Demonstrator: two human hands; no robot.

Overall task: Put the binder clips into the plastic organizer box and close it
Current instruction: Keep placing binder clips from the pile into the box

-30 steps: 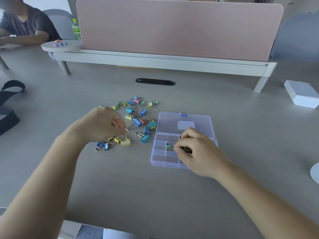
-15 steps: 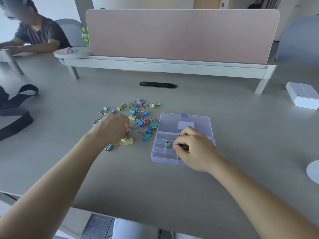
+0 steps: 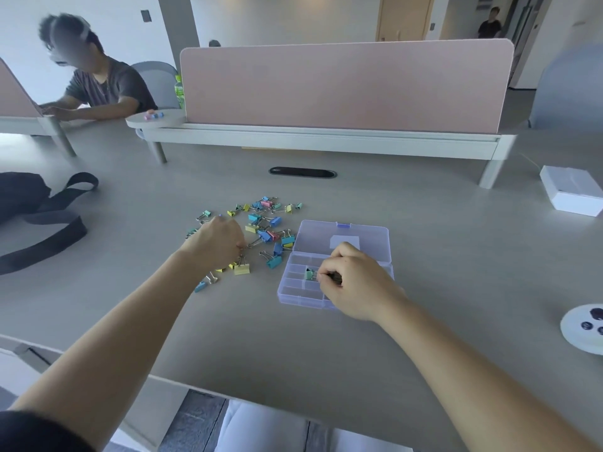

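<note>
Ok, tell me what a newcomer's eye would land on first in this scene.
A bright scatter of pastel binder clips lies mid-table, with the left hand at its near edge. Just right of it, the clear organizer box lies open, and the right hand pinches a green clip at one compartment. Behind, a wide pink divider spans the desk.

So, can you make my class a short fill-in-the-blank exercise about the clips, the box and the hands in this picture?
1. The plastic organizer box lies with its lid ____.
2. The loose binder clips lie on the desk to the ____ of the box.
3. Of the left hand and the right hand, the one pinching a green clip over the box is the ____.

Missing words: open; left; right.
</note>
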